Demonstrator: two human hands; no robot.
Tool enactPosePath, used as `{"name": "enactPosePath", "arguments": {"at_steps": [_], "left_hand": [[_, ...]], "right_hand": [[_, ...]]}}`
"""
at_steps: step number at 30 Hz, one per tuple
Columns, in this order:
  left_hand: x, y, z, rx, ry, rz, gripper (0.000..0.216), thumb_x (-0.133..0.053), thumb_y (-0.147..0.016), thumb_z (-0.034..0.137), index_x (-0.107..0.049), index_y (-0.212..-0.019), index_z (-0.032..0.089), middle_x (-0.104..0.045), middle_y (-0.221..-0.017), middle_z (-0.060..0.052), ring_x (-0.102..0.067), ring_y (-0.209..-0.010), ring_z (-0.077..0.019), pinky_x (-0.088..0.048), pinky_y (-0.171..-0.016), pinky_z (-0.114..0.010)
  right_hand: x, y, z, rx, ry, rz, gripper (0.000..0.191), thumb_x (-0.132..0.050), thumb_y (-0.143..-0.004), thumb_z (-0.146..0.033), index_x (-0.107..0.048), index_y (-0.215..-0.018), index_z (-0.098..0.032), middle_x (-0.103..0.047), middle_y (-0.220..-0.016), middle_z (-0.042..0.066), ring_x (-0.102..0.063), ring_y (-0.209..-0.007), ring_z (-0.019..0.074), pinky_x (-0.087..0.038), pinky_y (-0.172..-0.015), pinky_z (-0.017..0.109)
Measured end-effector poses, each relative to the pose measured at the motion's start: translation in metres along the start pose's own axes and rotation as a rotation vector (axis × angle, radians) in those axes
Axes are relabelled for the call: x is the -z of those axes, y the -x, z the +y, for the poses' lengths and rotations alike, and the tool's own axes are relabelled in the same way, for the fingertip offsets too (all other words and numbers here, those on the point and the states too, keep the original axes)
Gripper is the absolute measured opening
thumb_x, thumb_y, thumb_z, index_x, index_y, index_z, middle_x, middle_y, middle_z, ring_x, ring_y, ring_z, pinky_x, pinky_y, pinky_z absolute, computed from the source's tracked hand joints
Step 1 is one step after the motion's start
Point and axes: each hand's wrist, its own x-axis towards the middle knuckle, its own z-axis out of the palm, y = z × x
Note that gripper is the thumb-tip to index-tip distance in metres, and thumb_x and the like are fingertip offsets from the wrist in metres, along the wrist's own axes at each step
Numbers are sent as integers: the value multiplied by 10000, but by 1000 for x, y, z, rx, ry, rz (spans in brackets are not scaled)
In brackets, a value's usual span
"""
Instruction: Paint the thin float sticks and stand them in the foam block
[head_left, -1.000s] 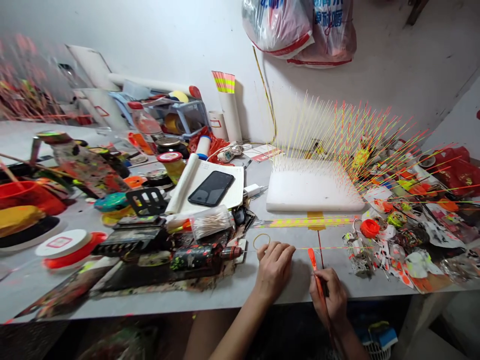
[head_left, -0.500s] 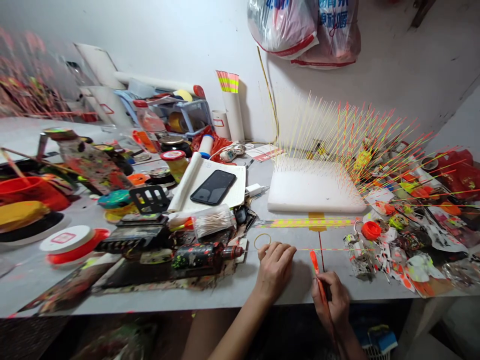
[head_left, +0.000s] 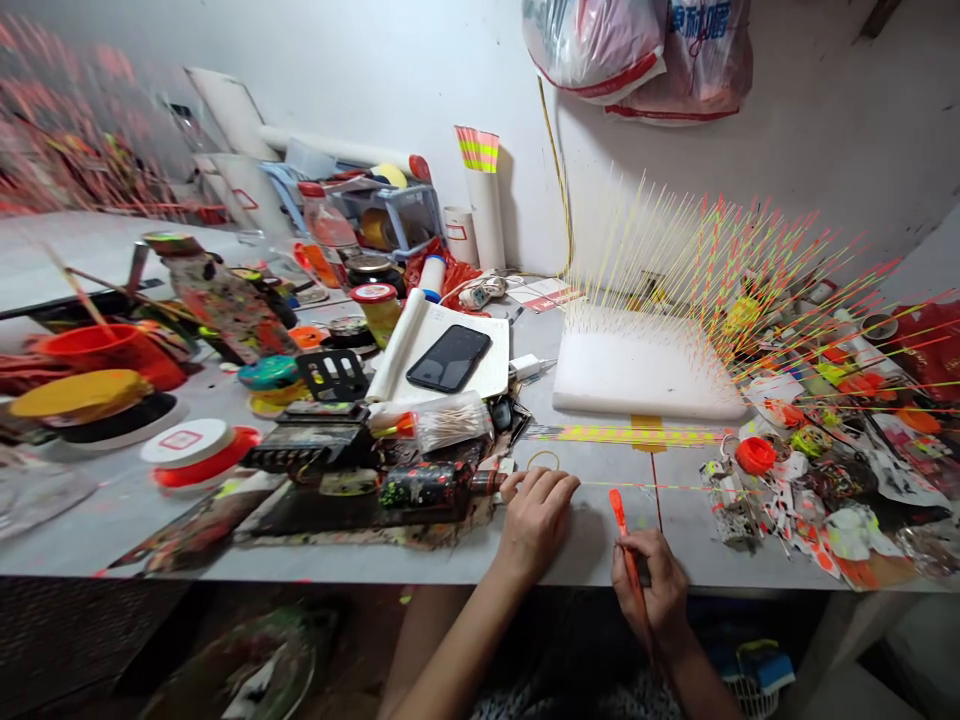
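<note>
1. While the right hand [head_left: 651,590] pinches the orange-tipped stick [head_left: 618,512] between thumb and fingers, it's a closed, short grip right near the tip, just what fine control wants here.
2. That stick's long axis leans away from the person, the orange tip pointing up and out across the table [head_left: 712,560], the tail dropping past the near edge behind the hand.
3. The tip is right by the thin striped rod [head_left: 645,487], which lies flat, its long axis running side to side.
4. The left hand [head_left: 534,525], fingers together and gently curled, sits on the rod's left part; whether it truly grips, I can't tell. Light, even pressure there keeps a rod this thin from rolling.
5. Around them: a yellow ring [head_left: 542,460], a striped strip [head_left: 622,435], and a foam block [head_left: 649,365] bristling with thin sticks, with a phone [head_left: 450,358] farther left.
</note>
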Motion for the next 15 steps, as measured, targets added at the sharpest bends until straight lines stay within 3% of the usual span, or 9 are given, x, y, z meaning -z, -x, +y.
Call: {"name": "enactPosePath", "arguments": {"at_steps": [15], "left_hand": [[-3, 1, 3, 3, 31, 36, 182, -464, -945, 107, -604, -911, 218, -717, -837, 20, -611, -786, -139, -310, -854, -355]], "right_hand": [[-4, -4, 3, 4, 129, 9, 103, -529, -950, -167, -592, -1012, -220, -668, -825, 16, -673, -730, 143, -566, -675, 242]]}}
